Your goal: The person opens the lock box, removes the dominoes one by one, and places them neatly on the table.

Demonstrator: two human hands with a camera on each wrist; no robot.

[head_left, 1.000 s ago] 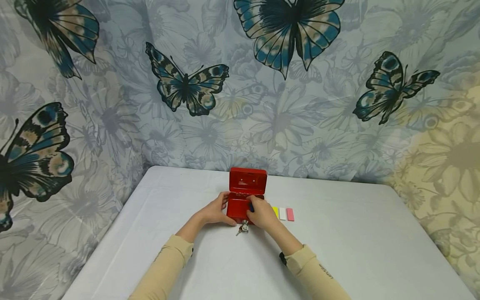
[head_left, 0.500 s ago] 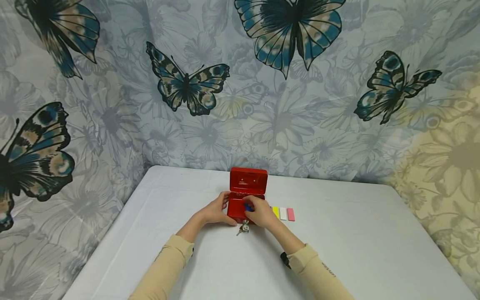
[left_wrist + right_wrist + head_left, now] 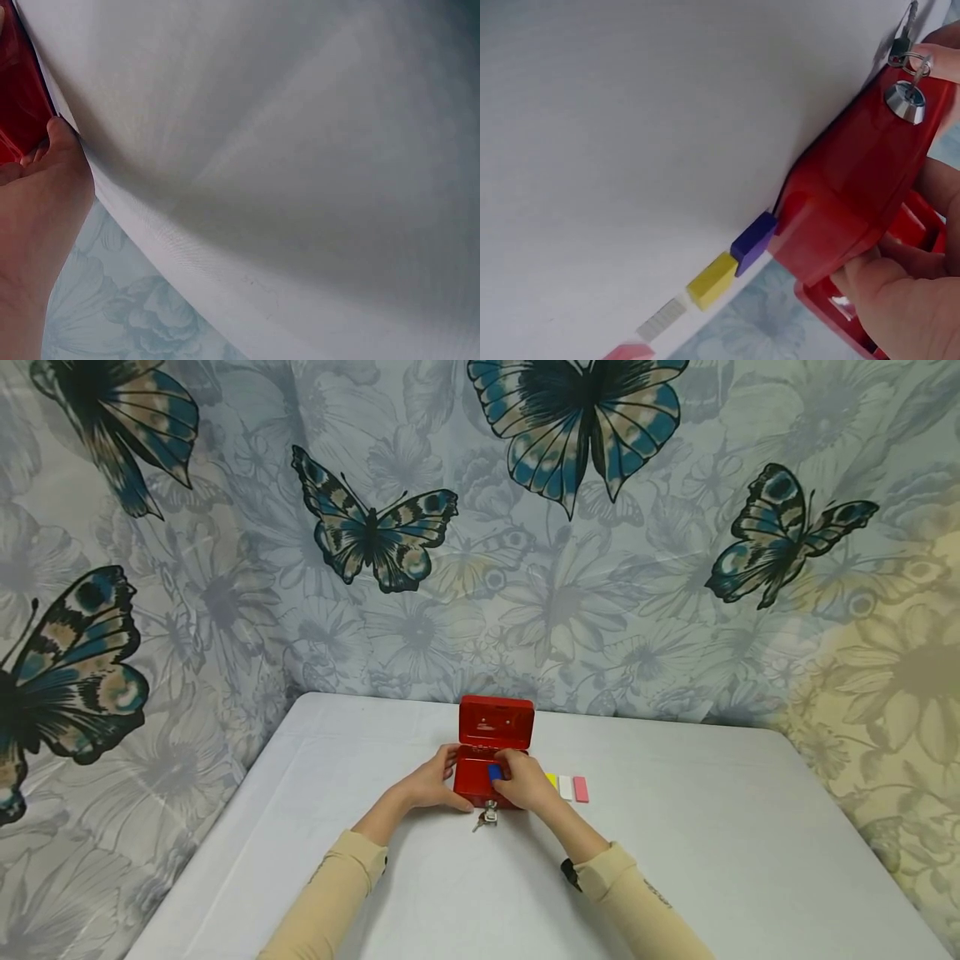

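A small red cash box stands with its lid raised at the back. My left hand holds the box's left side, thumb at the front corner; the left wrist view shows that hand against the red wall. Inside the box, my right hand pinches a blue block, partly covered by the fingers. In the right wrist view, the right hand reaches over the box's edge and the blue block is hidden. Keys hang from the front lock.
Right of the box lies a row of small blocks: purple, yellow, white and pink. The white table ends at a patterned cloth wall close behind the box.
My right hand shifts slightly inside the box, and the blue block goes from mostly covered to partly showing at its fingertips. The left hand and the box stay in place.
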